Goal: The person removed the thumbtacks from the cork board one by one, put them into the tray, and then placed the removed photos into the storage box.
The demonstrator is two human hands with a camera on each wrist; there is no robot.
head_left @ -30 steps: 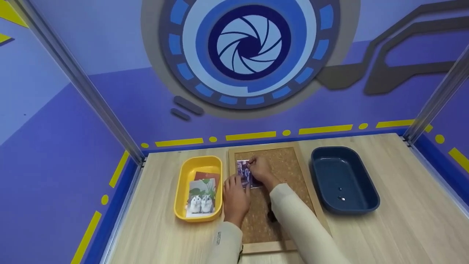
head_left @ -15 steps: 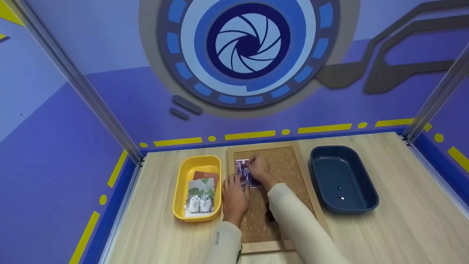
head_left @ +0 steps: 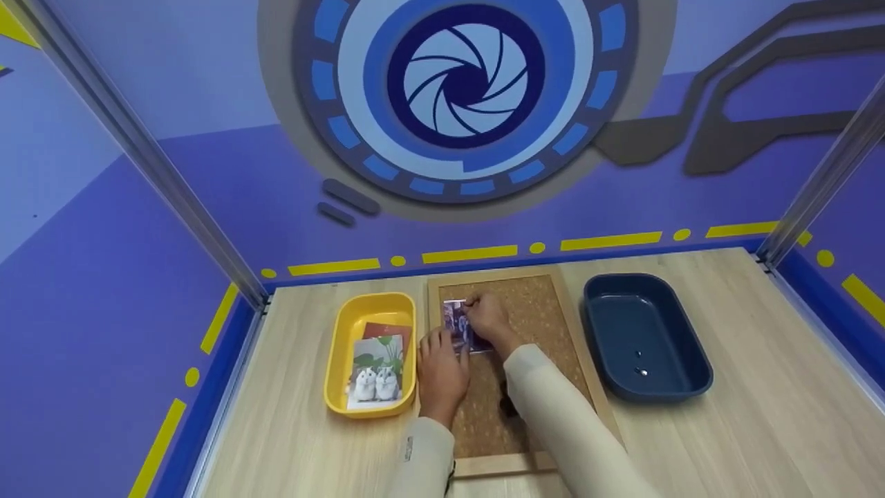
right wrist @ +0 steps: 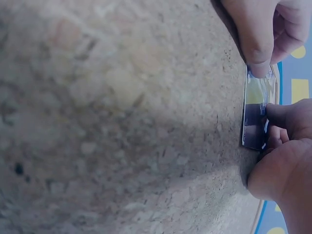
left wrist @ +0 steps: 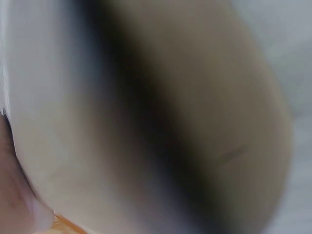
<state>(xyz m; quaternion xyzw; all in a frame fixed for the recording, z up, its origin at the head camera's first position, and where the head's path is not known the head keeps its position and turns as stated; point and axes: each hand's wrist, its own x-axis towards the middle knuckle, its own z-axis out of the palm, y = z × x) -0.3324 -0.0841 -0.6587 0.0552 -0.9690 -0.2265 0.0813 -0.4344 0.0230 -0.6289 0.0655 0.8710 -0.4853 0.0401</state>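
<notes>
A dark purple photo [head_left: 455, 324] lies on the left upper part of a cork board [head_left: 546, 311]. My left hand [head_left: 444, 377] rests along its left side with fingers extended, the thumb [right wrist: 259, 68] touching the photo. At the photo's upper right, my right hand [head_left: 491, 321] is bent in, fingertips pinched together against its surface. Whatever small thing sits between those fingertips is hidden. From low down, the right wrist view shows the photo [right wrist: 254, 97] between both hands. A blurred pale sleeve [left wrist: 234, 122] fills most of the left wrist view.
Left of the board stands a yellow tray [head_left: 336, 353] holding a hamster picture [head_left: 377, 373] and a reddish card [head_left: 387, 330]. On the right is a dark blue tray [head_left: 646, 325] with a few tiny shiny pieces [head_left: 641, 371]. A blue-purple wall [head_left: 594, 200] rises behind the table.
The head view has drifted slightly, shifting everything a little left and up. Both hands hold their places at the photo, with no other visible difference.
</notes>
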